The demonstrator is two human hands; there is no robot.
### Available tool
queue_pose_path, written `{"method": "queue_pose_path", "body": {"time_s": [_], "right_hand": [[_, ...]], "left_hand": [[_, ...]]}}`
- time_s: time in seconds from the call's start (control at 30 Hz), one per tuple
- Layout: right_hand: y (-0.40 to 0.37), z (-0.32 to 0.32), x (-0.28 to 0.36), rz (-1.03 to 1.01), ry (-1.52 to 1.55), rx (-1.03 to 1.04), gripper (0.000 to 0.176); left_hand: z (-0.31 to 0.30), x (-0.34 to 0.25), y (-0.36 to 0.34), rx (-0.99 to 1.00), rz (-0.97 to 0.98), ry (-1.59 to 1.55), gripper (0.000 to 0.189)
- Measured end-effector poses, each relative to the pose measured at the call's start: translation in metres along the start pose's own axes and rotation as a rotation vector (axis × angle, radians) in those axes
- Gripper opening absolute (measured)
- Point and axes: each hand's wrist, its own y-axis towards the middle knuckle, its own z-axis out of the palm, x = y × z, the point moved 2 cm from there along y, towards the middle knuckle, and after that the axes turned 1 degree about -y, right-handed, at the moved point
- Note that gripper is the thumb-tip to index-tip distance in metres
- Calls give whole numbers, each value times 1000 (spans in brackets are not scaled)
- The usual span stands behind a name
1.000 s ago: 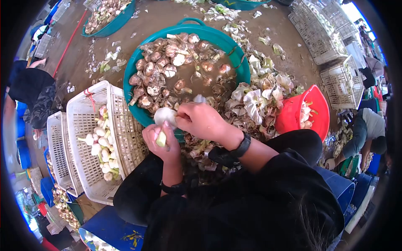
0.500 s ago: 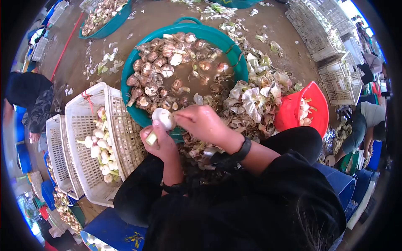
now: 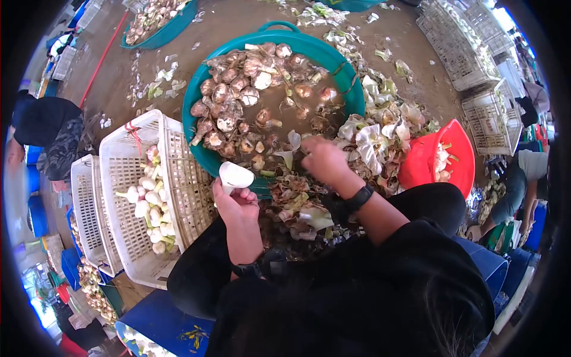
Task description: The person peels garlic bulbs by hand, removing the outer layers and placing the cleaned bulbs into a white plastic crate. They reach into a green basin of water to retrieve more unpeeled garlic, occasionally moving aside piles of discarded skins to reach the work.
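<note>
In the head view my left hand (image 3: 233,208) is closed around a white, cleaned garlic bulb (image 3: 236,177), raised over the near left rim of the green tub (image 3: 193,152). Unpeeled, dirt-stained garlic bulbs (image 3: 221,95) are heaped in the tub's left half, with others lying in the murky water (image 3: 291,107). My right hand (image 3: 326,160) is over the near right part of the tub, apart from the bulb; motion blurs its fingers. A pale piece of skin (image 3: 293,141) shows just left of it. Below both hands lies a pile of peeled-off garlic skins (image 3: 297,205).
At left stands a white plastic crate (image 3: 128,238) holding cleaned garlic. A red basin (image 3: 416,157) with a few bulbs sits at right, beside more skins (image 3: 380,134). Other crates (image 3: 455,44) stand back right. People (image 3: 50,131) sit on both sides.
My right hand has moved off the bulb, to the right and over the skins. My left hand keeps the garlic bulb and has turned it, so the cut stem no longer faces me.
</note>
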Motion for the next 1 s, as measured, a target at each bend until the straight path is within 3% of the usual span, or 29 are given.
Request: {"method": "queue_pose_path", "body": {"time_s": [0.07, 0.13, 0.17, 0.2, 0.27, 0.33, 0.37, 0.4, 0.43, 0.47, 0.53, 0.6, 0.67, 0.73, 0.8, 0.87, 1.0], "right_hand": [[0, 2, 42, -161, 439, 39, 26], [2, 2, 72, -240, 613, 387, 25], [9, 23, 65, -227, 429, 419, 26], [22, 38, 55, -229, 430, 416, 26], [67, 66, 22, 232, 130, 313, 30], [108, 94, -1, 234, -75, 45, 30], [127, 112, -13, 224, -73, 40, 30], [143, 137, -25, 267, 13, 312, 32], [150, 161, -35, 307, 97, 584, 34], [153, 184, -48, 298, 96, 582, 34], [155, 209, -63, -132, -139, 391, 40], [135, 175, -41, -208, -144, 367, 39], [101, 96, 9, 149, 478, 639, 32], [62, 61, 37, -300, 459, 390, 28], [40, 31, 53, -300, 353, 435, 27], [30, 16, 57, -303, 243, 458, 26], [17, 16, 65, -342, -14, 465, 22]], "left_hand": [[0, 1, 3, -2, -25, 26, 28], [5, -11, -10, -10, 188, -55, 32], [-8, -34, -10, 30, 231, -294, 37], [-22, -58, -10, 71, 276, -532, 42], [-5, -85, -42, -145, 530, -661, 53], [-3, -78, -33, -179, 561, -607, 54], [-8, -64, -13, -48, 426, -423, 49], [-10, -48, 3, 81, 291, -235, 45], [-4, -30, 11, -23, 322, -72, 40], [4, -15, 17, -130, 351, 88, 36], [12, -7, 25, -132, 373, 184, 36], [17, -5, 28, -158, 381, 279, 36], [29, -2, 29, -127, 218, 326, 42], [24, 5, 39, 41, 113, 397, 46], [18, 14, 43, 120, 96, 422, 43], [25, 16, 37, 174, 304, 633, 37], [26, 18, 25, 218, 264, 614, 34]]}}
